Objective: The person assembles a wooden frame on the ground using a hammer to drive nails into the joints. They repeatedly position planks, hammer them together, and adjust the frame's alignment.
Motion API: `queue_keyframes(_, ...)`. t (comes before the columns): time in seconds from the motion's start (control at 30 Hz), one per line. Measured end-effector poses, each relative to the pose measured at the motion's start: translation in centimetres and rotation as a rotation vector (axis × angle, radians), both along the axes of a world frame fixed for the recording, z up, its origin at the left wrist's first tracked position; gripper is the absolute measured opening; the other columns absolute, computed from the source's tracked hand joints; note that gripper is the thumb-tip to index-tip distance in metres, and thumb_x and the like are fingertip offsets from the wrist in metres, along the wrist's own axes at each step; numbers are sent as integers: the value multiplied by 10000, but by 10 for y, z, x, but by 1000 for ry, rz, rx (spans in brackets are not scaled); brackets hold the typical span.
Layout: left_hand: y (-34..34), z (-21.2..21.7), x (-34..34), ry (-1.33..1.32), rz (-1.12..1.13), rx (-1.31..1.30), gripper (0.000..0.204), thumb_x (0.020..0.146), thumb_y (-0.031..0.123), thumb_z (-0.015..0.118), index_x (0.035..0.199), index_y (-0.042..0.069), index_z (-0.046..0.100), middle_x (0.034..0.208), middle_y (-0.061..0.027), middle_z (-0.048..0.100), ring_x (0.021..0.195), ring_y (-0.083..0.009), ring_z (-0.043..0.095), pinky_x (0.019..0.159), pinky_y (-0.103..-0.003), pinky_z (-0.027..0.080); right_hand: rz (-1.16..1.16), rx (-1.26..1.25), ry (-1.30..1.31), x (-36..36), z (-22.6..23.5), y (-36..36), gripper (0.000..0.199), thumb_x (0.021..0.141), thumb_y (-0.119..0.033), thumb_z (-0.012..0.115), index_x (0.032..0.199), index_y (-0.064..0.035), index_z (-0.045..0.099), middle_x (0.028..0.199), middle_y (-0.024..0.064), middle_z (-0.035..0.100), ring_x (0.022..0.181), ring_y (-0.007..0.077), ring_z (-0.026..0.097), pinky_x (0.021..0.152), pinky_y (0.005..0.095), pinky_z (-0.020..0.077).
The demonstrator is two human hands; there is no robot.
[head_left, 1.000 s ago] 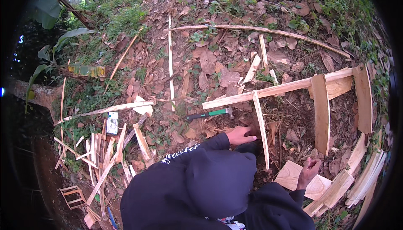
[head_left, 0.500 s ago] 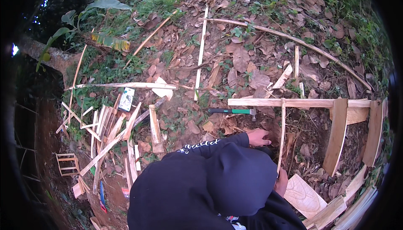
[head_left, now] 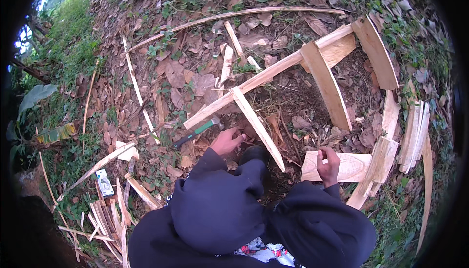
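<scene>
the left hand (head_left: 227,141) lies open on the leaf-covered ground, fingers just near of the green-handled hammer (head_left: 198,131), within easy reach. the right hand (head_left: 328,164) pins a flat board (head_left: 349,165), its grip curled over the near edge.

Count, head view. Hands: 2, left hand (head_left: 227,141) and right hand (head_left: 328,165), both low centre of frame. Hammer (head_left: 198,131) with green handle: 1, left of centre. Long rail (head_left: 266,76) running diagonally across centre: 1. Boards crossing or leaning on it: 3, a thin slat (head_left: 257,126), a broad plank (head_left: 326,85), an outer plank (head_left: 375,52) at upper right. Flat board (head_left: 348,166) under right hand: 1. Small carton (head_left: 104,182), lower left: 1. Loose strips at lower left: too many and overlapped to count.
</scene>
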State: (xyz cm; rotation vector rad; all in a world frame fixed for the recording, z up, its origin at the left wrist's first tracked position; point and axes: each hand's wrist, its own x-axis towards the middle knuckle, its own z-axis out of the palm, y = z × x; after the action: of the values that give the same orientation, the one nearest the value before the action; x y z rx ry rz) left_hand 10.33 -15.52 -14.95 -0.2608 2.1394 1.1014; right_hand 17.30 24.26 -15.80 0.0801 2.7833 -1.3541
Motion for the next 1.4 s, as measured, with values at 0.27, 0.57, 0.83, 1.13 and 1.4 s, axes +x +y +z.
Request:
queue_keyframes(0.27, 8, -22, 4, 151, 50, 176, 265, 917, 232, 668, 892, 9, 526, 670, -19, 597, 576, -86, 542, 569, -260, 471, -151, 285, 99, -70, 27, 67, 620, 807, -197, 757, 1324, -4, 474, 1136, 185, 558, 1076, 342, 555, 948, 412, 457)
queue_keyframes(0.57, 20, -5, -6, 399, 475, 356, 286, 923, 16, 627, 1050, 68, 377, 818, -34, 502, 677, -118, 581, 618, -247, 495, -114, 124, 77, -74, 5, 68, 370, 846, -80, 676, 1194, 15, 596, 1048, 233, 652, 985, 419, 621, 836, 447, 495)
queue_keyframes(0.83, 20, -22, 3, 254, 348, 342, 166, 938, 96, 633, 900, 36, 483, 745, -24, 579, 636, -95, 580, 604, -234, 476, -22, 119, 113, -82, 14, 90, 395, 814, -99, 675, 1185, 13, 598, 1062, 218, 664, 1014, 395, 635, 866, 428, 505)
queue_keyframes(1.13, 43, 7, -3, -200, -526, -88, 314, 976, 275, 554, 979, -30, 631, 803, -85, 673, 667, -178, 635, 637, -313, 501, -317, 176, 246, -131, 77, 174, 195, 886, -105, 621, 1040, 15, 633, 907, 155, 677, 826, 252, 669, 749, 348, 524)
queue_keyframes(1.4, 63, -12, 33, -329, -620, -6, 304, 969, 274, 558, 971, -21, 635, 784, -94, 677, 665, -194, 644, 640, -325, 508, -145, -294, -1013, 17, 74, 93, 496, 968, -353, 560, 662, 31, 626, 540, 61, 569, 514, 119, 544, 519, 294, 423)
